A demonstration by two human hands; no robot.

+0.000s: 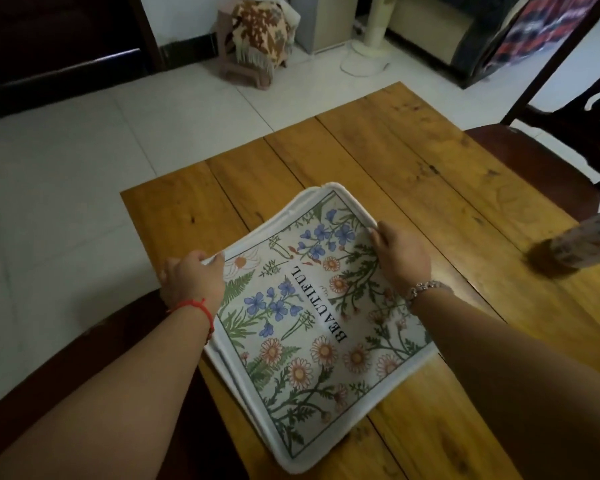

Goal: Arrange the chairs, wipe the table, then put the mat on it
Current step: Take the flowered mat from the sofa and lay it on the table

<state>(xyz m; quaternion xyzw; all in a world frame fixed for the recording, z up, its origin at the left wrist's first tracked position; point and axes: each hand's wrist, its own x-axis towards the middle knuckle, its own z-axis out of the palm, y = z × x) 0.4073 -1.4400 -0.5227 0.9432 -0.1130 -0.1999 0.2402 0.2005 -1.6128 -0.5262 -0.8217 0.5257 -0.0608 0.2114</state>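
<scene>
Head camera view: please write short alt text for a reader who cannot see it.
Both hands, left and right, grip the far edge of a folded floral mat printed "BEAUTIFUL", lying on a wooden table. A dark chair stands at its right side.

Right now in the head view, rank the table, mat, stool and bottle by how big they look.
1. Table, largest.
2. Mat, folded, held by both hands.
3 and 4. Stool and bottle: unsure. The stool is far off, and the bottle is blurred and cut by the frame's edge.
</scene>
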